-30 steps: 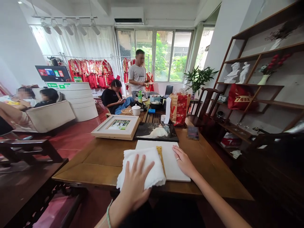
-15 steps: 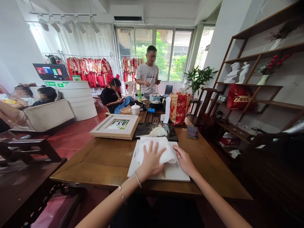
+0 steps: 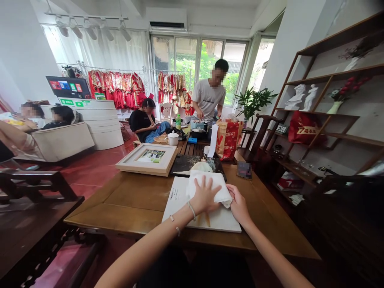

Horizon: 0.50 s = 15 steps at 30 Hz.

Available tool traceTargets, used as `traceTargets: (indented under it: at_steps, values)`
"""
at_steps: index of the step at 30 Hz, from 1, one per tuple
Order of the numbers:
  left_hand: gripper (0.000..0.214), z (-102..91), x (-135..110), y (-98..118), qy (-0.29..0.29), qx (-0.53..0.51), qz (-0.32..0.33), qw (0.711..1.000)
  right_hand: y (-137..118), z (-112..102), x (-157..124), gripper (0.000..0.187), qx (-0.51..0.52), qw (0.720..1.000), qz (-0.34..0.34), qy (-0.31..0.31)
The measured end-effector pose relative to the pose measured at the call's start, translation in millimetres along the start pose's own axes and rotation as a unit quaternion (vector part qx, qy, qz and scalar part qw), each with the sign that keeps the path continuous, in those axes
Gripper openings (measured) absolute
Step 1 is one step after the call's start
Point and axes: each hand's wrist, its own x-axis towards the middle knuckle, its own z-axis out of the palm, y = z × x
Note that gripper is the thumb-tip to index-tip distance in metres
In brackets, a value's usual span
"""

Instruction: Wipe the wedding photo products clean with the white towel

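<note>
My left grip (image 3: 205, 197) lies spread on the cloth (image 3: 218, 178); even pressure suits the board (image 3: 177, 203) beneath. Whether my right grip (image 3: 239, 204) pinches, I cannot tell.

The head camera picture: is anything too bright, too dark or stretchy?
In the head view, parts of the windows glare and the white cloth looks pale, while the lower right is nearly black; in the head view, the wooden shelves lean and stretch toward the edge, probably from a wide lens.
</note>
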Motion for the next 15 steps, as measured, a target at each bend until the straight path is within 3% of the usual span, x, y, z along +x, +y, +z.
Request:
traceTargets:
  at_steps: [3,6,11,15]
  values:
    - [0.063,-4.0,7,1,-0.012,0.005,0.006,1.000,-1,0,1,0.035,0.000,1.000,0.018,0.012]
    - [0.059,-9.5,-3,10,-0.014,0.002,0.013,1.000,1,-3,3,0.034,-0.004,0.999,0.023,0.028]
    - [0.071,-20.1,-51,43,-0.024,-0.003,0.024,0.999,2,-6,5,0.034,-0.023,0.999,0.021,0.029]
    - [0.081,-29.9,-87,67,-0.057,-0.001,0.014,0.998,-1,-4,5,0.037,-0.040,0.999,0.015,-0.007]
